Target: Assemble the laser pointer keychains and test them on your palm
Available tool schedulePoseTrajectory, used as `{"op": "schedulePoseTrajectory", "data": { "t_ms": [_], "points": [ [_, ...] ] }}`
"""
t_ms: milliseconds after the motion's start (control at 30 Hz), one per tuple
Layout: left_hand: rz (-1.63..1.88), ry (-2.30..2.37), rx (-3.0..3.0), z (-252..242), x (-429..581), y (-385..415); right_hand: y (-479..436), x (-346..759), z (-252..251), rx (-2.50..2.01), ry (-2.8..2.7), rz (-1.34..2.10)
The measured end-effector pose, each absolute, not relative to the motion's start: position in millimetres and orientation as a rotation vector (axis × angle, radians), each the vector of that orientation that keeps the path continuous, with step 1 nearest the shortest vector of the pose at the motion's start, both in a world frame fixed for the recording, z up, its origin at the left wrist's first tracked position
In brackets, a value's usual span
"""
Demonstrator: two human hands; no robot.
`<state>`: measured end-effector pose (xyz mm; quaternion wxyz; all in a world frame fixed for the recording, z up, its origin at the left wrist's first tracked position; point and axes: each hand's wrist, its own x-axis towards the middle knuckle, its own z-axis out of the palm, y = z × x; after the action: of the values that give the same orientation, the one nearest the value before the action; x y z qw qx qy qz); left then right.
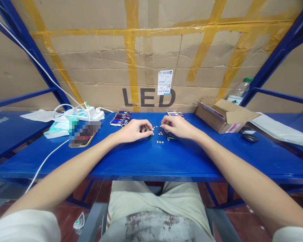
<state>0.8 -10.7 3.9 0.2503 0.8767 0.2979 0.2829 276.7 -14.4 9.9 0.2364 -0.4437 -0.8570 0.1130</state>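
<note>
My left hand (137, 130) is curled round a small green metallic tube (150, 137), which looks like a keychain flashlight and is mostly hidden by the fingers. Opposite it, my right hand (178, 127) has thumb and forefinger together at a small silver button cell. More button cells (160, 142) lie in little groups on the blue table between the hands. Another green keychain flashlight (171, 136) lies under my right hand. Behind my left hand is a row of coloured keychain flashlights (120, 118) with clips; a second group (175, 114) lies behind my right hand.
On the left of the blue table (141, 161) are a white power strip (89, 113), a face mask (58, 129) and a phone (82, 139). An open cardboard box (223, 114), a black mouse (249, 137) and a plastic bottle (242, 90) stand right. A large carton (103, 67) rises behind.
</note>
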Motion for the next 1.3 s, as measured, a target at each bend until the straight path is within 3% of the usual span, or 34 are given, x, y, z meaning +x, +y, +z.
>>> {"op": "schedulePoseTrajectory", "data": {
  "t_ms": [233, 1300],
  "points": [
    [0.781, 0.813, 2.365, 4, 0, -9, -24, 271, 15, -1.032, -2.471, 0.705],
    [0.785, 0.825, 2.369, 3, 0, -9, -29, 261, 9, -1.064, -2.719, 0.518]
  ]
}}
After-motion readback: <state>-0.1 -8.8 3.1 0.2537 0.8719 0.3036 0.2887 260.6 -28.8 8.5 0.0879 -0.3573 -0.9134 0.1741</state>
